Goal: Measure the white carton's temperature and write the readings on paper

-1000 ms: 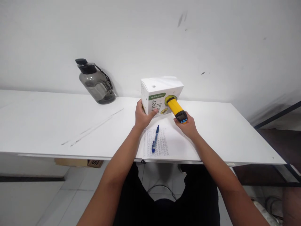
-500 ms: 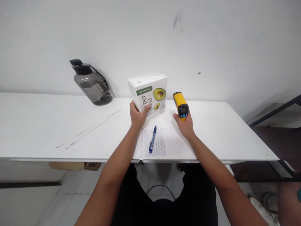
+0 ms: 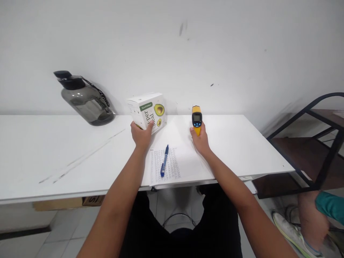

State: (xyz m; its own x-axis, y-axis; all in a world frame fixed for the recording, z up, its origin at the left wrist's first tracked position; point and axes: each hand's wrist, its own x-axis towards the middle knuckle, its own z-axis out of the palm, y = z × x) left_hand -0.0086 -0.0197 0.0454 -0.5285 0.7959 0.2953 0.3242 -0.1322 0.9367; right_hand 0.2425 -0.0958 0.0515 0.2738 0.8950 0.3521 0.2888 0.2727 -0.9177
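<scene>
The left hand [image 3: 141,136] grips a white rectangular cardboard box [image 3: 149,115] low on its side, over the white flat table [image 3: 233,147]; probably light, easily dented. The right hand [image 3: 201,139] holds a yellow-black pistol-shaped plastic device [image 3: 197,118], likely stiff, best taken so, by its handle [image 3: 197,131]

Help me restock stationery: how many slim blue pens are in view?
1: the pen lies on the white paper sheet bearing lines of writing. Another could be hidden behind the white rectangular cardboard box.

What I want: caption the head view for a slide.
Left hand grips an avocado-print box, right hand holds a yellow handheld device; a blue pen lies on paper.
</scene>
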